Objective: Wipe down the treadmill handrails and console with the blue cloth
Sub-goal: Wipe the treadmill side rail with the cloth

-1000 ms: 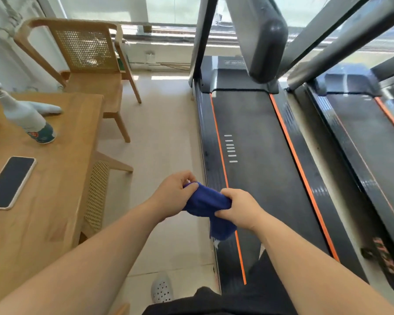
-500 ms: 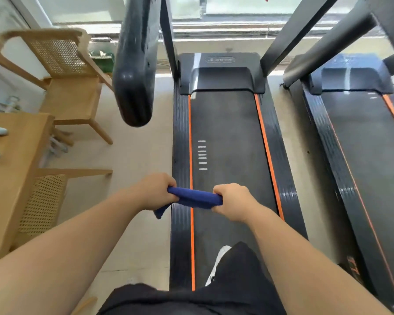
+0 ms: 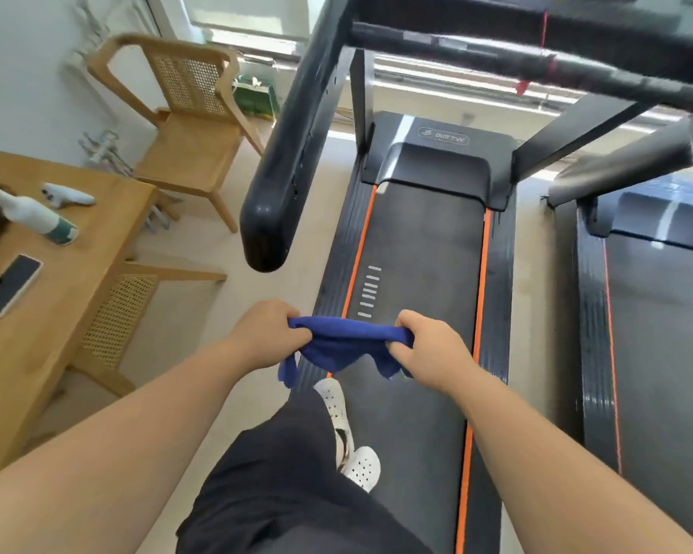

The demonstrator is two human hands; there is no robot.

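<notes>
I hold the blue cloth (image 3: 343, 345) stretched between both hands, low over the treadmill belt (image 3: 421, 273). My left hand (image 3: 267, 333) grips its left end and my right hand (image 3: 431, 349) grips its right end; loose corners hang below. The black left handrail (image 3: 287, 153) slopes down above and left of my hands, its rounded end about a hand's length from the cloth. The front crossbar and console edge (image 3: 517, 46) run across the top, blurred. My feet in white shoes stand on the belt.
A wooden table (image 3: 69, 305) at left carries a spray bottle (image 3: 37, 217) and a phone (image 3: 11, 283). A wooden cane chair (image 3: 185, 125) stands behind it. A second treadmill (image 3: 653, 313) lies to the right.
The view has tilted up, bringing the crossbar and console edge into sight. My hands have spread the cloth wider and both feet now stand on the belt.
</notes>
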